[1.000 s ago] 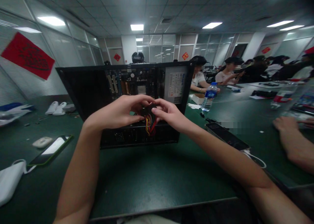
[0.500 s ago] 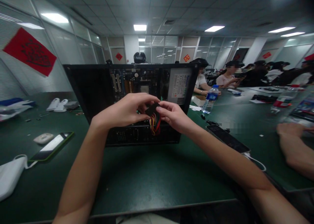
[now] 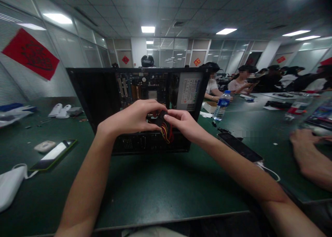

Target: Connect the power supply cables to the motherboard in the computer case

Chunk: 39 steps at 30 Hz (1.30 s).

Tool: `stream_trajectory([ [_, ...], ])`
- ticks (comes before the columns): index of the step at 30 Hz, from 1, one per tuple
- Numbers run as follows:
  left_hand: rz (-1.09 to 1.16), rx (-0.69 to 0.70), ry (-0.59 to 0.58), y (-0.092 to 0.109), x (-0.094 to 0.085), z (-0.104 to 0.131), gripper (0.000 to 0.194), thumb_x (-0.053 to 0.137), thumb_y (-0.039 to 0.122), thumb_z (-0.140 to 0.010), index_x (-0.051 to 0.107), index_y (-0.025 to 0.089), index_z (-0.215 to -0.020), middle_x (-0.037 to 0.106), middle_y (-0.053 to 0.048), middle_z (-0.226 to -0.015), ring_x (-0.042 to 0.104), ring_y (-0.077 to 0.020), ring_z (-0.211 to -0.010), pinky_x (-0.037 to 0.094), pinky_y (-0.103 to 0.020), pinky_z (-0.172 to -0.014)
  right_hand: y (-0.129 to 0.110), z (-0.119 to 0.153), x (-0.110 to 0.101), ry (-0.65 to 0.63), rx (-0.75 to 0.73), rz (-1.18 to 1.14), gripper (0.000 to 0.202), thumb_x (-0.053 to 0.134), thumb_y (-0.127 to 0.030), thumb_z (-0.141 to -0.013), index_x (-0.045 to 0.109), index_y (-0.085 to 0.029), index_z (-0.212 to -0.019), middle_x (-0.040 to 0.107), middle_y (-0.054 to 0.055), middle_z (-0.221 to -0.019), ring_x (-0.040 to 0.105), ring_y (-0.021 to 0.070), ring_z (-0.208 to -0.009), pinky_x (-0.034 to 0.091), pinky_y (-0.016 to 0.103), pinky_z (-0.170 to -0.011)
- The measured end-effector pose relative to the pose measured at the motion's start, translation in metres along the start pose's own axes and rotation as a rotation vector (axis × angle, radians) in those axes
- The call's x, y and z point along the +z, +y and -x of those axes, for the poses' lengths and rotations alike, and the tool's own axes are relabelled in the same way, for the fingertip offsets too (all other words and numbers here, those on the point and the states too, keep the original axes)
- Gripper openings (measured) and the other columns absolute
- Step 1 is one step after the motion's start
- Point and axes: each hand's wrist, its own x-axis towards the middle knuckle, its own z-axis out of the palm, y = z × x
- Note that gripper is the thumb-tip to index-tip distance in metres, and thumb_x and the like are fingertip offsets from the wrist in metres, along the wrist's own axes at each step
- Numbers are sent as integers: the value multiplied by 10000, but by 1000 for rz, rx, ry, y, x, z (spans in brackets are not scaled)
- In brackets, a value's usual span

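An open black computer case (image 3: 102, 91) stands on the table in front of me, its motherboard (image 3: 158, 83) and power supply (image 3: 188, 90) showing. Before the board, my right hand (image 3: 183, 124) pinches a black power connector (image 3: 161, 117) between thumb and fingertips. My left hand (image 3: 132, 117) curves around the connector's other side, index fingertip at its top and thumb low by the wires; its other fingers are partly hidden. A bundle of yellow, red and black cables (image 3: 166, 131) loops down from the connector.
A phone (image 3: 55, 154), an earbud case (image 3: 45, 146) and a white power bank (image 3: 11, 187) lie left on the green table (image 3: 160, 188). On the right are another phone (image 3: 240, 147), a water bottle (image 3: 221, 105) and another person's hand (image 3: 304, 140).
The connector has turned slightly between my hands, and its cable loop has swung a little to the right. My right fingers have shifted a little on it.
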Motion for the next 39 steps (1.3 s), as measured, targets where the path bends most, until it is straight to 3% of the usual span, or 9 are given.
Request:
stream_trajectory([
  [4, -26, 2, 2, -1, 0, -1, 433, 761, 299, -833, 660, 192, -1241, 696, -94, -1196, 658, -238, -1077, 506, -325, -897, -4, 2, 3, -46, -1, 39, 428, 797, -389, -800, 709, -187, -1167, 739, 58, -1104, 676, 222, -1036, 532, 392, -953],
  [9, -41, -10, 12, -1, 2, -2, 435, 757, 300, -831, 658, 190, -1240, 693, -91, -1179, 657, -237, -1060, 505, -323, -884, -3, 3, 6, -15, -12, 56, 459, 800, -355, -783, 685, -172, -1189, 726, 64, -1135, 666, 226, -1050, 517, 397, -962],
  [39, -37, -25, 10, 2, 3, -3, 395, 762, 327, -827, 680, 196, -1190, 691, -92, -1137, 659, -241, -1025, 511, -328, -847, -4, 2, 8, -12, 16, 74, 333, 724, -307, -768, 706, -175, -1074, 692, 18, -907, 628, 206, -892, 495, 359, -879],
])
